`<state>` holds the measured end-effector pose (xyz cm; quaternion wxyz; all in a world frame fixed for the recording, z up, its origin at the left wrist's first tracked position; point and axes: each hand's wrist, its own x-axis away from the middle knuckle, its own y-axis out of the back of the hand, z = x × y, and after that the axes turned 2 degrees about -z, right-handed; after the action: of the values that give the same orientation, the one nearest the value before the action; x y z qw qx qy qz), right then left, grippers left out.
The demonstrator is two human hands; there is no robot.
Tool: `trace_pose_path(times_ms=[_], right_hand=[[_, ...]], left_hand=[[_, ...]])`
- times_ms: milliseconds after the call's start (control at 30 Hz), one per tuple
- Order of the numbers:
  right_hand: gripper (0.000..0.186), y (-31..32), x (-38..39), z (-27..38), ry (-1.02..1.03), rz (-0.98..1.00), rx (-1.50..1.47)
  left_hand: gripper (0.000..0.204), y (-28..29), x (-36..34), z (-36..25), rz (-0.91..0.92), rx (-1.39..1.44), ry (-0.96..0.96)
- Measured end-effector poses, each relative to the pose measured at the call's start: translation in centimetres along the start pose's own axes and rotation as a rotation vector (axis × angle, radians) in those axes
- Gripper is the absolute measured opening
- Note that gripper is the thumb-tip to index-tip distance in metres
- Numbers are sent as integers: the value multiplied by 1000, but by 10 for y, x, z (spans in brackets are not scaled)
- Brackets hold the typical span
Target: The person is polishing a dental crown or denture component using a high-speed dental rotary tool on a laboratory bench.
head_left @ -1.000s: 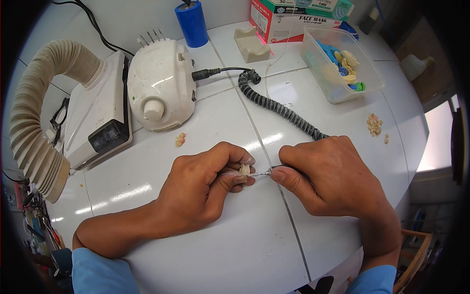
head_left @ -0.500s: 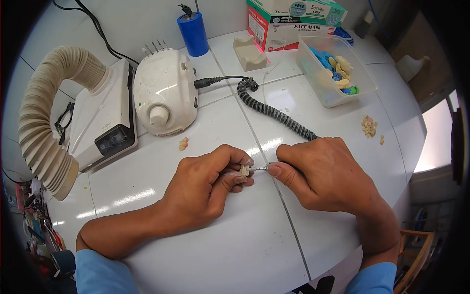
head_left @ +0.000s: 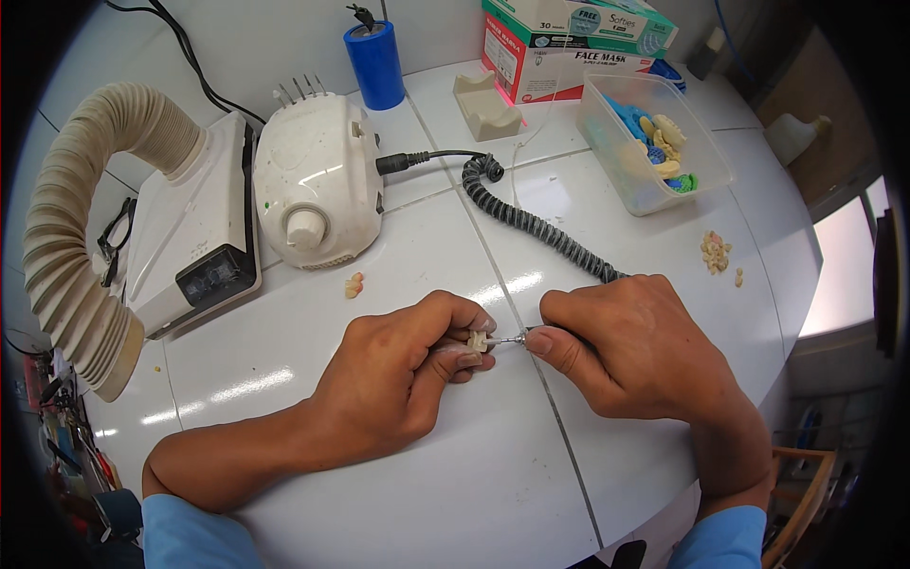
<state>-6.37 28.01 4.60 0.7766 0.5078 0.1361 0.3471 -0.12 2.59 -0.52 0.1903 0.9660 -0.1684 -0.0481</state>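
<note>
Between the thumb and fingers of my left hand [head_left: 403, 365] is a small cream dental piece, shaped like a few joined teeth [head_left: 478, 340]. My right hand [head_left: 630, 346] is closed round a rotary handpiece, its body mostly hidden by the fingers. From it a thin metal bur [head_left: 507, 339] points left, its tip at the dental piece; whether it touches cannot be made out. A coiled black cord [head_left: 540, 228] runs from under my right hand to the white control unit [head_left: 318, 185]. A small pinkish-cream tooth piece [head_left: 354, 284] lies beyond my left hand.
At left stands a white dust extractor [head_left: 194, 237] with a ribbed hose [head_left: 71, 237]. Behind are a blue cylinder [head_left: 374, 71], a beige rest [head_left: 485, 109] and mask boxes [head_left: 569, 57]. A clear tub [head_left: 654, 156] holds coloured moulds; several tooth pieces [head_left: 716, 251] lie to its right.
Both hands, with the dental piece and bur, sit slightly lower and to the right in the picture. The view has shifted a little; both grips stay the same.
</note>
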Motion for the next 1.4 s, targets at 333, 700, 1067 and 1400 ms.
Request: trace_pose_path(times_ms=[333,700,1067,1400], right_hand=[[48,-2,1,0,-11,13,7],[40,-5,2,-2,22,-66,10],[46,-3,1,1,-25,-20,6],[48,-4,1,0,-22,-14,-1]], left_hand=[[18,0,0,0,-5,-21,-15],[18,0,0,0,-13,-34,-41],[16,0,1,1,-14,-36,-52],[16,1,0,0,-2,-53,-39]])
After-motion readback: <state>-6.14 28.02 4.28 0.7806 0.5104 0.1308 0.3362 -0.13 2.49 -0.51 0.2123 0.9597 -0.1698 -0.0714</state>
